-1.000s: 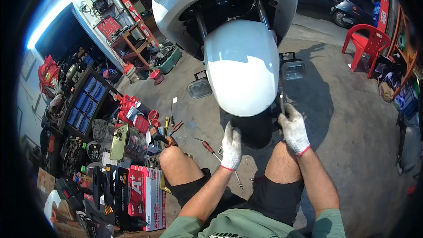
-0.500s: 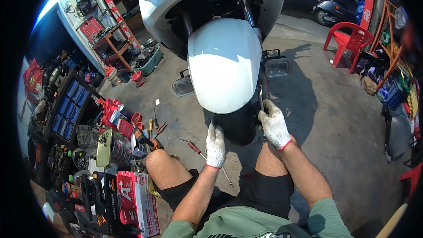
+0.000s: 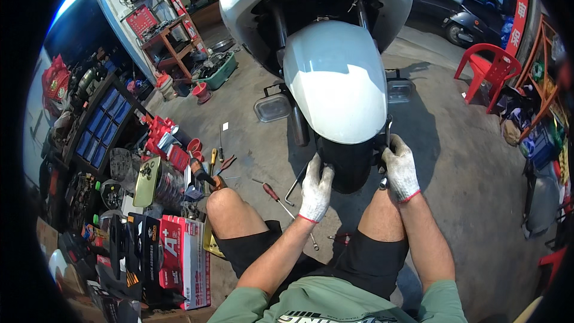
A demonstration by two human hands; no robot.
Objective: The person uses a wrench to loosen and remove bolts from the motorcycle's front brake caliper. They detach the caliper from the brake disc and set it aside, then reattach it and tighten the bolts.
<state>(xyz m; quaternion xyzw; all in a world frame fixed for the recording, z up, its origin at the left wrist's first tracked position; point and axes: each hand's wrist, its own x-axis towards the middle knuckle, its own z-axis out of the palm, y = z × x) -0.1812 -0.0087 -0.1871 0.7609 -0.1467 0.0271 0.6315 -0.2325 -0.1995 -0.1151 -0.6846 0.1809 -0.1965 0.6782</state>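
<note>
My left hand (image 3: 316, 189), in a white knit glove with a red cuff, is at the left side of the black front tire (image 3: 345, 170). Its fingers stretch upward and the thumb stands apart. An L-shaped metal bar (image 3: 292, 189) runs up behind this hand; whether the hand touches it is hidden. My right hand (image 3: 400, 170), gloved alike, closes around a metal wrench (image 3: 389, 127) beside the wheel's right side. The wrench points up, and a shiny metal end (image 3: 383, 183) shows below the fingers. Above both hands is the white front fender (image 3: 335, 90) of a scooter.
On the floor at left lie a red-handled screwdriver (image 3: 270, 191), pliers (image 3: 226, 162) and a power drill (image 3: 202, 173). Boxes (image 3: 179, 257) stand beside my left knee. A red plastic chair (image 3: 490, 72) is at far right, and a green bin (image 3: 218, 75) at far left.
The view has shifted, so the scooter sits farther right in the picture. My left hand is now higher beside the tire, thumb spread, and more of the L-shaped bar shows. The right hand keeps the wrench.
</note>
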